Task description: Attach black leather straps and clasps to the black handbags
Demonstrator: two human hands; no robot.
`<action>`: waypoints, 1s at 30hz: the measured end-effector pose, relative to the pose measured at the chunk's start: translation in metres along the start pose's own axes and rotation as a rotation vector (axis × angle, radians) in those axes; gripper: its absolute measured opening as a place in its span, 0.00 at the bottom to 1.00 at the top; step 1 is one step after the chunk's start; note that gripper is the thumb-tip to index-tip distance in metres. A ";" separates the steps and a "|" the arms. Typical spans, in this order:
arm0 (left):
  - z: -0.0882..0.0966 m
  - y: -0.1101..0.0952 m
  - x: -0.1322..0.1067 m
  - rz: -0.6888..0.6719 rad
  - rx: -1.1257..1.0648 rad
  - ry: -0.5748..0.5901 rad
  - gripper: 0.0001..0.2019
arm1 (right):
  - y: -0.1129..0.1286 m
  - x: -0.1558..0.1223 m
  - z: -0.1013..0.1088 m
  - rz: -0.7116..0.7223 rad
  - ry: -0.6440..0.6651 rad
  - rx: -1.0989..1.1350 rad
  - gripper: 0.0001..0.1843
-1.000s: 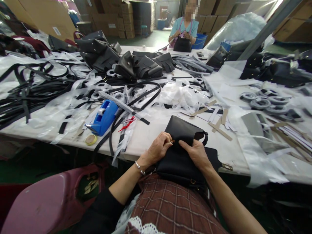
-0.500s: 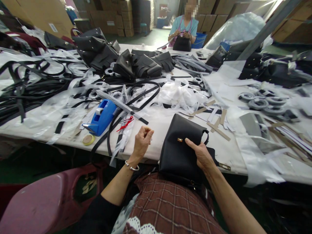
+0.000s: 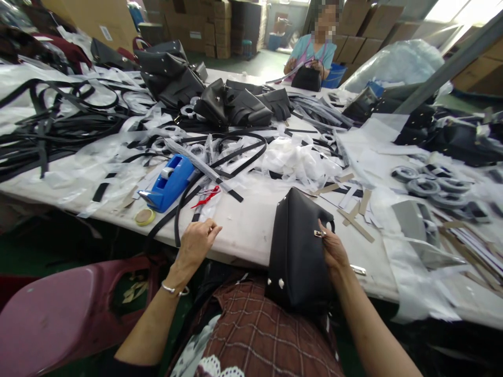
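My right hand (image 3: 335,252) grips a black leather handbag (image 3: 294,246) by its side, thumb beside the gold clasp (image 3: 319,234). The bag is tilted at the table's front edge, partly over my lap, so that a side panel with metal studs shows. Some fingers of that hand are hidden behind the bag. My left hand (image 3: 197,242) is over the table edge, apart from the bag, its fingers curled together; whatever they may hold cannot be made out. Just beyond it lie red-handled snips (image 3: 206,197) and a black strap (image 3: 178,220).
A blue tape dispenser (image 3: 168,183) and a yellow tape roll (image 3: 145,217) lie at left. Black bags (image 3: 236,104), crumpled white wrapping (image 3: 294,157) and cardboard strips (image 3: 357,222) cover the table. A pink stool (image 3: 51,314) stands at lower left. A person (image 3: 312,52) works on a bag opposite.
My left hand has moved left and down, away from the bag. The bag has turned, exposing its studded side, and my right hand has shifted with it. The view has swung slightly left.
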State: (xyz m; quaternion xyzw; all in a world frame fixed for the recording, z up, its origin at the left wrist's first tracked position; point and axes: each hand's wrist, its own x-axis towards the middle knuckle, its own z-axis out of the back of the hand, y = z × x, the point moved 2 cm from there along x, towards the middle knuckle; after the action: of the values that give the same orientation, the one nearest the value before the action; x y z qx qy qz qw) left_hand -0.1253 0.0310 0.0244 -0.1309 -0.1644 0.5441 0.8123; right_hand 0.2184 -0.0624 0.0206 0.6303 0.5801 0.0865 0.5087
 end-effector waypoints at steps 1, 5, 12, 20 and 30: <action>0.000 -0.006 0.000 -0.014 -0.063 -0.011 0.10 | 0.003 0.002 0.000 0.007 0.007 -0.054 0.15; -0.014 -0.035 0.011 -0.140 -0.375 -0.023 0.04 | 0.015 0.019 0.002 -0.020 0.000 -0.307 0.20; -0.054 -0.068 0.056 -0.149 -0.499 0.035 0.09 | 0.007 0.044 0.006 0.211 -0.084 -1.082 0.23; -0.089 -0.079 0.083 -0.197 -0.473 0.106 0.07 | -0.017 0.036 0.009 0.482 -0.276 -1.212 0.24; -0.095 -0.081 0.089 -0.323 -0.392 0.148 0.06 | -0.019 0.037 0.009 0.541 -0.304 -1.253 0.25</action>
State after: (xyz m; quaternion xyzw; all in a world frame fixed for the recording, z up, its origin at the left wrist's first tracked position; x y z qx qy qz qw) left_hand 0.0133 0.0796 -0.0193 -0.2972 -0.2257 0.3542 0.8575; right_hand 0.2241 -0.0410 -0.0154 0.3458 0.1660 0.4393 0.8123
